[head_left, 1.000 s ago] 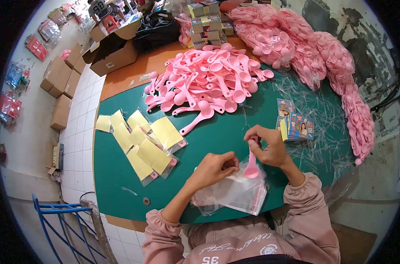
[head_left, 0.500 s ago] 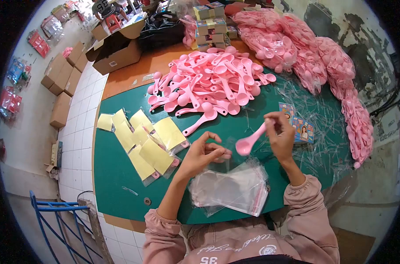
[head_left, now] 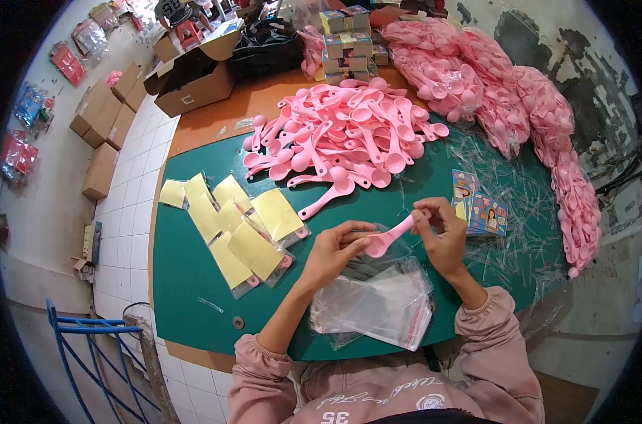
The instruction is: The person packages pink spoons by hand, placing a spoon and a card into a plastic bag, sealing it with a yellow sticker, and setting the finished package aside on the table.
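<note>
Above green table [head_left: 183, 272], right hand [head_left: 441, 234] curled, fingers [head_left: 420, 220] pinching a pink spoon [head_left: 397, 232], left hand [head_left: 333, 254] at its bowl [head_left: 377, 246], grip unclear

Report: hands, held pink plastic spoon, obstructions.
Right hand pinching pink plastic spoon by handle. Left hand at its bowl. Clear plastic bags nearby. Nothing visibly blocking.

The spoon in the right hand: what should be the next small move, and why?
Probably the right hand should guide the spoon, bowl first, into the clear bag that the left hand seems to hold. The right hand grips the handle, and the bowl is close beside the left hand. The bag's opening is hard to see.
</note>
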`<act>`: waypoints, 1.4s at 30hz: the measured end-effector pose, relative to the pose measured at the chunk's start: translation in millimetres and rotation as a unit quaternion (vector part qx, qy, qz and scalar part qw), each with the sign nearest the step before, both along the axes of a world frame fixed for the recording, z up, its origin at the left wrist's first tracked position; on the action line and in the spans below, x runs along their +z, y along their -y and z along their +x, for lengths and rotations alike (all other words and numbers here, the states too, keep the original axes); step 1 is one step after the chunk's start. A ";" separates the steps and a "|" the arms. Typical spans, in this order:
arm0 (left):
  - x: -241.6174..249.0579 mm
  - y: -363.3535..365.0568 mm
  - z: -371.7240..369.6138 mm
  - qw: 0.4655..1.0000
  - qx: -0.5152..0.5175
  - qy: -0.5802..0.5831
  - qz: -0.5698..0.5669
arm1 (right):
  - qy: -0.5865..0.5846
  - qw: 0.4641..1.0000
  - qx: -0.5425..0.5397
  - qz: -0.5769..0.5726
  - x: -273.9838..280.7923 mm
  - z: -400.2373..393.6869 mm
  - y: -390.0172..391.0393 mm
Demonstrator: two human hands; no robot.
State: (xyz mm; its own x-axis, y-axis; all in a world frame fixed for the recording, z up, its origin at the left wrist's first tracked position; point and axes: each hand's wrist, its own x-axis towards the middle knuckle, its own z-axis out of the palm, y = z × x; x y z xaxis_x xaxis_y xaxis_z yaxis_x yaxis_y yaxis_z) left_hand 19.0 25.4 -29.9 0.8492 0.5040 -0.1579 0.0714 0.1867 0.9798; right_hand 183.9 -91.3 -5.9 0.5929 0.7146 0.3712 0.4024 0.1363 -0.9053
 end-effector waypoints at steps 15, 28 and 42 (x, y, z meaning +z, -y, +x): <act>9.9 -2.7 -4.1 0.994 -0.050 -0.044 -0.085 | -0.030 0.994 -0.091 0.055 4.5 11.0 -0.1; 15.7 0.3 -1.9 0.997 -0.003 -0.074 -0.027 | -0.013 0.997 -0.050 0.062 7.7 3.5 1.8; 2.8 7.3 2.8 0.998 -0.009 0.020 -0.058 | -0.025 1.000 0.000 -0.004 1.4 -8.1 -1.3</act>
State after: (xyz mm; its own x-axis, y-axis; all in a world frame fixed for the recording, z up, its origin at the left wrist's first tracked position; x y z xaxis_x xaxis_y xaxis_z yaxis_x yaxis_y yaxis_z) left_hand 21.7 18.1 -27.0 0.8643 0.4697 -0.1798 0.0370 0.2972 0.9541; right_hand 175.8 -90.0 -4.4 0.6100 0.7179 0.3355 0.3567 0.1293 -0.9252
